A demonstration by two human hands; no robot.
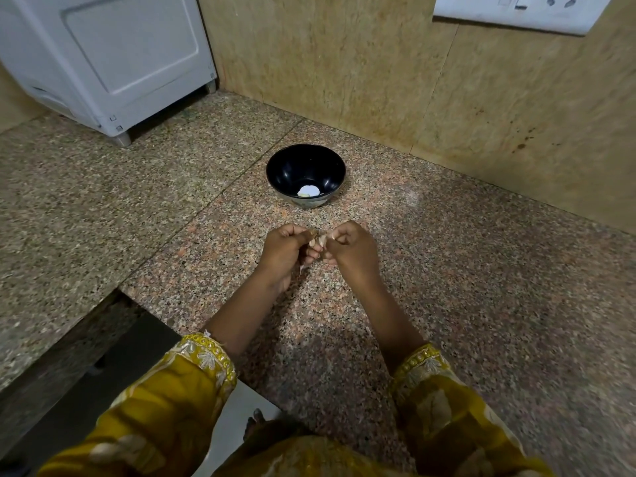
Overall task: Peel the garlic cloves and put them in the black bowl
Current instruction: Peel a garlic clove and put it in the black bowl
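Note:
A black bowl (305,174) stands on the speckled granite counter (464,287), with a pale peeled garlic clove (308,191) at its bottom. In front of the bowl, my left hand (285,251) and my right hand (352,249) are held together just above the counter. Both pinch a garlic clove (319,240) between their fingertips. A strip of papery skin (302,270) hangs down below my left hand. Most of the clove is hidden by my fingers.
A white appliance (113,60) stands at the back left of the counter. A beige tiled wall (413,80) runs behind the bowl, with a white switch plate (516,12) at the top right. The counter's edge drops off at the lower left (113,294).

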